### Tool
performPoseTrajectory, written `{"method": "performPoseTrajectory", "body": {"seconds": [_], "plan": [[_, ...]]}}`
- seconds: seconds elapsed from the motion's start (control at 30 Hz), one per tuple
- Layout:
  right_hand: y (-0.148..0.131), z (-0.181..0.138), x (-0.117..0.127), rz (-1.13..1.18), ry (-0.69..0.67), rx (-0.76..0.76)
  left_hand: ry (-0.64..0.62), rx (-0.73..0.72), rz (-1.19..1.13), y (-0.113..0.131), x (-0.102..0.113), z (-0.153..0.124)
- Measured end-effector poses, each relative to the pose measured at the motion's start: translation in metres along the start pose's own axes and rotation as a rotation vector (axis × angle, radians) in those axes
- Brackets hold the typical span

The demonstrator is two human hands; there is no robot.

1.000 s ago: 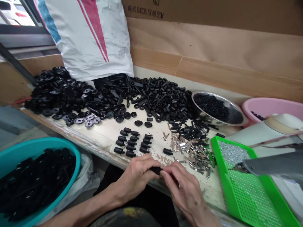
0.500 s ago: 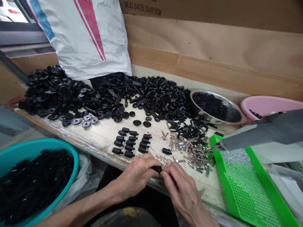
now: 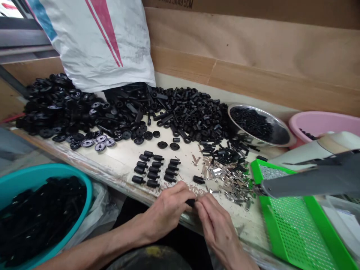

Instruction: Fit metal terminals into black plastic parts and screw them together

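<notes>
At the table's front edge my left hand [image 3: 171, 206] is closed around a small black plastic cylinder [image 3: 190, 203], its thumb and fingers pinching the sides. My right hand [image 3: 218, 221] meets the cylinder's right end with pinched fingertips; whatever small part they may hold is hidden. Just beyond my hands, similar black cylinders with narrow tips [image 3: 153, 175] lie in short rows. One more cylinder [image 3: 198, 179] lies apart, to the right of the rows. Small flat metal clips [image 3: 233, 183] are scattered beyond my right hand, beside a heap of thin black pins [image 3: 225, 152].
Black knobs [image 3: 56, 108] and sleeves [image 3: 197, 112] are heaped along the back, beneath a white sack [image 3: 107, 45]. A steel bowl [image 3: 281, 129], a pink basin [image 3: 323, 122], a green perforated tray [image 3: 298, 225] and a grey tool [image 3: 303, 180] occupy the right. A teal tub [image 3: 88, 195] stands lower left.
Both hands have shifted slightly right, and less of the held cylinder shows between them. On the right, the grey tool appears lower and a pale part shows behind it. The view has tilted slightly.
</notes>
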State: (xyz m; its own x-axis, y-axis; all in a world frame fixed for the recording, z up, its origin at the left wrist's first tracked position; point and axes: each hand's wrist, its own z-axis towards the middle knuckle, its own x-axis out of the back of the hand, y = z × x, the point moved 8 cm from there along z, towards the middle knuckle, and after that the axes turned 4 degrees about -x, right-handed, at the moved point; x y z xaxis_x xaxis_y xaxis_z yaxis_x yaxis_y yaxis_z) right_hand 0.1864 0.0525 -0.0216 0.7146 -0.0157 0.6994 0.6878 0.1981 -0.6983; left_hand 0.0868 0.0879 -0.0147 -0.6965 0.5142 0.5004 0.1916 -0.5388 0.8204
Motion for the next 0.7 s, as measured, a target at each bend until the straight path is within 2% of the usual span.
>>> {"method": "performPoseTrajectory", "body": {"seconds": [0.17,0.3,0.4,0.53,0.6,0.7], "plan": [[-0.001,0.004,0.006,0.110,0.065,-0.026,0.062,-0.003,0.001,-0.001,-0.001,0.000],[0.004,0.004,0.013,0.081,0.095,-0.027,-0.034,0.083,-0.032,0.003,0.002,0.005],[0.013,0.000,0.016,0.108,0.108,-0.093,-0.080,0.132,-0.069,0.004,0.004,0.008],[0.025,-0.008,0.019,0.194,0.179,-0.237,0.024,0.223,-0.166,-0.009,0.005,0.010],[0.021,-0.011,0.022,0.173,0.233,-0.203,0.060,0.247,-0.208,-0.014,0.003,0.010],[0.006,-0.013,0.025,0.077,0.245,-0.053,0.072,0.259,-0.242,-0.016,0.003,0.010]]}}
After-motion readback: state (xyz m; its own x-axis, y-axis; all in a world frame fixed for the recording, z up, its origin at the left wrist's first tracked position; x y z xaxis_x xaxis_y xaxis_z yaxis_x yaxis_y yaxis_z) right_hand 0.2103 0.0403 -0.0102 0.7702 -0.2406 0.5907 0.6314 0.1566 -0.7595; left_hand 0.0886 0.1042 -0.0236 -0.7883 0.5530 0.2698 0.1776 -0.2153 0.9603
